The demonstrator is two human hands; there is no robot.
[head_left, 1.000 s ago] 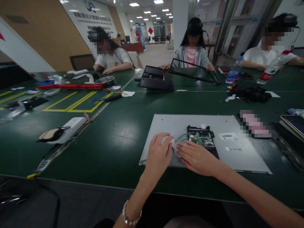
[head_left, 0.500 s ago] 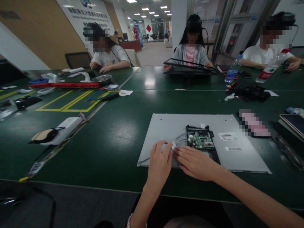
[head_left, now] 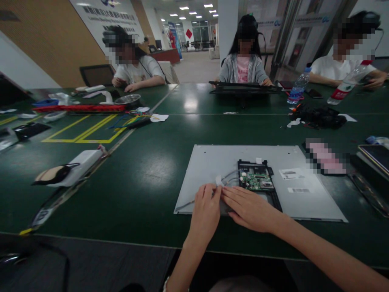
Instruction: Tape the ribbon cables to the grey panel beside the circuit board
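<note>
Left hand [head_left: 206, 209]: fingers bent down by the white tag [head_left: 219, 181]; whether they pinch anything, I can't see.
Right hand [head_left: 251, 207]: fingers nearly straight, tips close against the left; underside hidden, so any grip is unclear.
Cables [head_left: 231, 174]: from board [head_left: 258, 182] to tag, then lost behind the fingers.
Panel [head_left: 212, 156]: flat on the table [head_left: 146, 202], beneath both hands.
Pink thing [head_left: 325, 156]: beside the panel, too blocky to name.
</note>
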